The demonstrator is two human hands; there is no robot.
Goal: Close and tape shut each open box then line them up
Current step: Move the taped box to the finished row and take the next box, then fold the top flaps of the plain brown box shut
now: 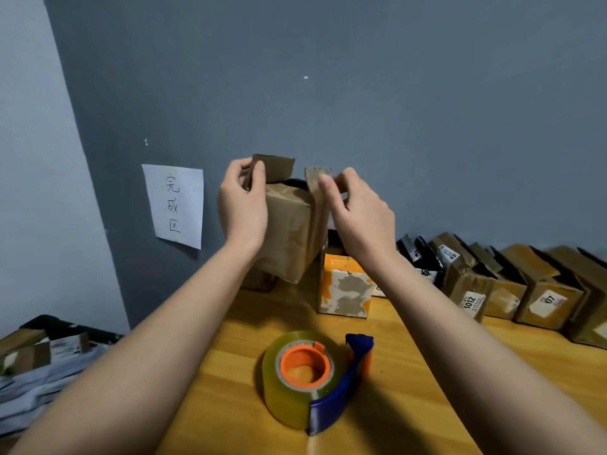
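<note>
Cardboard flaps stand open on the brown box (289,231) we lift over the table, left hand (243,205) and right hand (358,211) each pinching one, tape dispenser (315,379) untouched, more boxes (512,284) waiting.

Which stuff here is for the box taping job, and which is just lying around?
For the job:
held brown box, flaps up, left hand and right hand each pinching one
tape dispenser
orange box
row of brown boxes

Just lying about:
paper sign on wall
crumpled cloth
</note>
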